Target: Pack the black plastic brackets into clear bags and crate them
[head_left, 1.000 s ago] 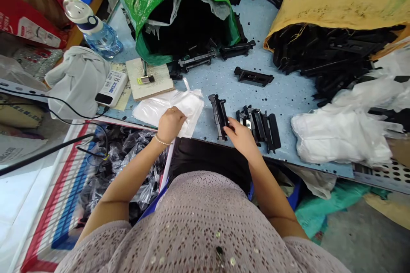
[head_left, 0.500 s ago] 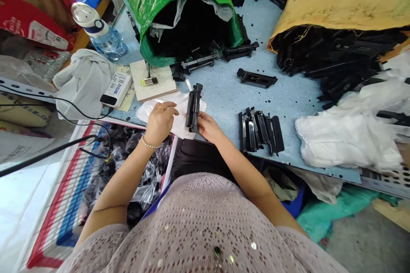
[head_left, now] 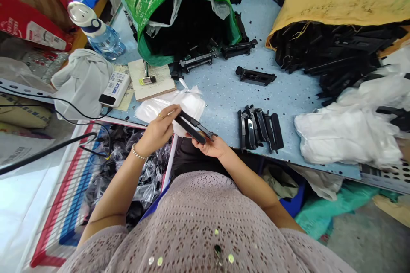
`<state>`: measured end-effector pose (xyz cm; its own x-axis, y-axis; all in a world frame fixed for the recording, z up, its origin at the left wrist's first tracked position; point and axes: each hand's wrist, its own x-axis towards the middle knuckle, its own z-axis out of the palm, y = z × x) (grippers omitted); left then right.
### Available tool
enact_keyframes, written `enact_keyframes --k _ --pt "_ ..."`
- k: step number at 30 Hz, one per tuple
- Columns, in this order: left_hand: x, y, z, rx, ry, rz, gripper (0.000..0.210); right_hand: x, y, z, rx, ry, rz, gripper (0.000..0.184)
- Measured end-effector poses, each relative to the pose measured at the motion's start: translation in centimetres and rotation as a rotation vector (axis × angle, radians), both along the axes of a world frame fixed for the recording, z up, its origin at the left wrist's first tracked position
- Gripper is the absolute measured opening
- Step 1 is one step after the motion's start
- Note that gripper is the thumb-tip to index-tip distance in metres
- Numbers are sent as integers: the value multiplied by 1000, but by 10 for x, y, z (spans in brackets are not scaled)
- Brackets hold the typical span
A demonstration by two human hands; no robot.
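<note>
Between my two hands is a long black plastic part (head_left: 194, 127), slanting from upper left to lower right, with two parallel bars showing. The fingers of my left hand (head_left: 157, 132) are closed at its upper end. My right hand (head_left: 211, 146) grips the lower end from below. Just behind the part, a pile of thin white plastic bags (head_left: 192, 101) lies on the blue table (head_left: 221, 102). To the right, several similar black parts (head_left: 260, 130) lie side by side near the table edge. One more single black part (head_left: 255, 76) rests farther back.
A green sack (head_left: 144, 8) and a yellow sack (head_left: 320, 8), both holding black parts, lie open at the back. White bundled bags (head_left: 346, 136) sit at right. On the left are a water bottle (head_left: 105, 40), a wooden board (head_left: 153, 87) and a basket (head_left: 53, 226) of bagged parts.
The black part has turned from nearly upright to a slant and come slightly lower. My left hand, apart from it before, now has its fingers on the upper end.
</note>
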<state>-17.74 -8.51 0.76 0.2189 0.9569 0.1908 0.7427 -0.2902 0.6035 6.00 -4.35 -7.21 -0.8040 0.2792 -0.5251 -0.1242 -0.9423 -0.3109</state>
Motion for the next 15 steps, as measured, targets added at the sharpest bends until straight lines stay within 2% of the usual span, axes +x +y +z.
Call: enact_keyframes --k 2,5,7,8,9,11,13,15 --pt "18 -12 1 40 -37 -130 68 -3 5 6 129 -69 -31 24" --pt "48 -22 -3 46 -51 -311 73 -4 4 23 558 -302 -130 19" --pt "62 -27 -3 51 -19 -323 69 -2 -2 36 875 -460 -144 17" --pt "65 -30 -1 63 1 -297 64 0 -6 42 972 -491 -123 18" --pt "64 -36 3 70 21 -264 59 2 -11 48 1011 -478 -82 21" --pt "52 -53 10 15 75 -196 49 11 -18 58 977 -341 51 29" --pt "25 -78 11 -169 151 -137 42 27 -19 68 962 -242 157 33" --pt "-11 -106 -2 -406 227 -53 31 50 -15 77 1080 -374 170 35"
